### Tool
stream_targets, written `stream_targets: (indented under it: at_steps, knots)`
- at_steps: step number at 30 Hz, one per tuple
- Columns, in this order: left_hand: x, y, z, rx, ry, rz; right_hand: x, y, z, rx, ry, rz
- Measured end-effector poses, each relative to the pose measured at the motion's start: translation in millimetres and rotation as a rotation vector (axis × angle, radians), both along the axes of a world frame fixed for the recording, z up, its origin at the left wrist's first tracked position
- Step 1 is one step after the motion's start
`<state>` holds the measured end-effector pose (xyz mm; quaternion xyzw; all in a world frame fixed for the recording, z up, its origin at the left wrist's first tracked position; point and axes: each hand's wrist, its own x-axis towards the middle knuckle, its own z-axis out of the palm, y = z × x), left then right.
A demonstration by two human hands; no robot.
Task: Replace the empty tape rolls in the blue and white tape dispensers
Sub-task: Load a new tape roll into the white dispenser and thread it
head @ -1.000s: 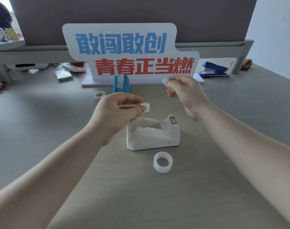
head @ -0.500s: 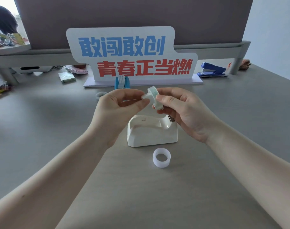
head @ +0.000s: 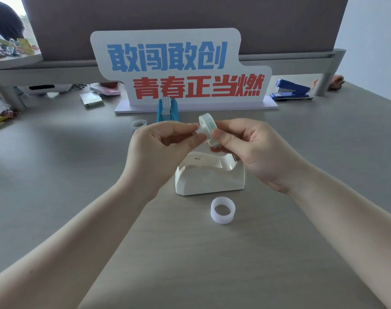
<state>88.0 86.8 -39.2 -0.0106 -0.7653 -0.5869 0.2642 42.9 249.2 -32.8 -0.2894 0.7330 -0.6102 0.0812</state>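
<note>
Above the white tape dispenser (head: 210,178), both hands meet. My right hand (head: 246,148) grips a new tape roll (head: 209,127), held on edge. My left hand (head: 159,148) pinches a small white spindle (head: 199,134) whose end sits at the roll's centre hole. The white dispenser's cradle holds no roll. An empty white roll core (head: 223,213) lies on the table in front of it. Farther back stands the blue tape dispenser (head: 167,110) with a roll in it, and another empty core (head: 139,124) lies to its left.
A white sign (head: 179,70) with blue and red characters stands behind the blue dispenser. A blue stapler (head: 291,90) sits at the back right, sticky notes (head: 91,100) and clips at the back left. A grey shelf rail (head: 290,60) spans the rear.
My hands were apart, the left with the spindle and the right with the roll. They have come together, and the spindle's end now meets the roll's hole.
</note>
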Motion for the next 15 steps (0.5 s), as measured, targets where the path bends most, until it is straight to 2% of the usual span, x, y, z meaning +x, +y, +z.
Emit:
stream_targets:
  at_steps: [12, 15]
  knots:
    - [2.4, -1.6, 0.4, -0.337, 0.167, 0.010, 5.6, -2.1, -2.7, 0.006, -0.021, -0.001]
    - [2.0, -0.9, -2.9, -0.309, 0.150, 0.026, 8.9, -5.6, -3.7, 0.004, -0.016, 0.001]
